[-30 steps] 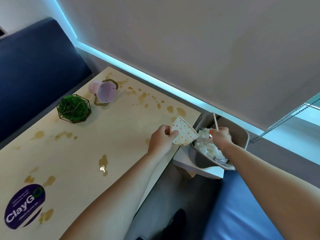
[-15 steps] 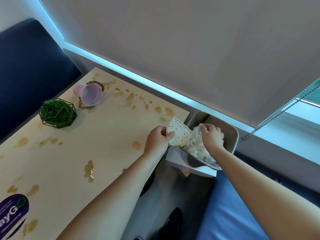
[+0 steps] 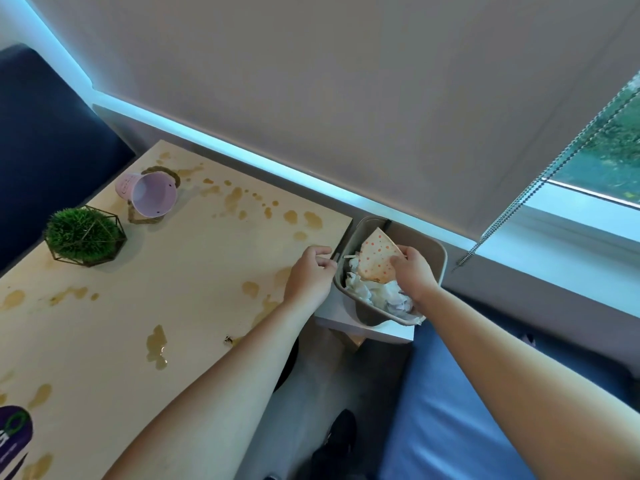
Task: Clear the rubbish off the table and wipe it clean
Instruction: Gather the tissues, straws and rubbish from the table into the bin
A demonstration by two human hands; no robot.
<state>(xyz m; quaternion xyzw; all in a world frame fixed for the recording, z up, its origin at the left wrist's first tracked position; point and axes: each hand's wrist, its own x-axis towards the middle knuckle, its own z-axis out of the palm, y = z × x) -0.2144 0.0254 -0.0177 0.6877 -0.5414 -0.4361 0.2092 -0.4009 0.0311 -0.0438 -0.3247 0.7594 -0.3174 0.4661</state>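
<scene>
Rubbish in the form of a crushed spotted paper cup (image 3: pixel 377 259) sits over the open grey bin (image 3: pixel 437 263), pinched at its edge by the right hand (image 3: pixel 414 271). Beneath the cup, inside the bin, lie crumpled white tissues (image 3: pixel 377 296). Nearest the onlooker, on the near side of the bin, a purple sticker (image 3: pixel 14 434) marks the pale surface (image 3: pixel 194 282), followed by brown spill stains (image 3: pixel 156 346). Just beside the bin's rim, at the surface's edge, the left hand (image 3: pixel 310 275) holds nothing, fingers loosely curled. The bin rests on a white ledge (image 3: pixel 381 329) next to a blue seat (image 3: pixel 446 410). Farther from the bin, a green plant in a wire frame (image 3: pixel 85 235) stands upright, and beyond it a pink cup (image 3: pixel 149 195) lies tipped on its side among more stains. A grey roller blind (image 3: pixel 346 81) hangs behind the bin.
</scene>
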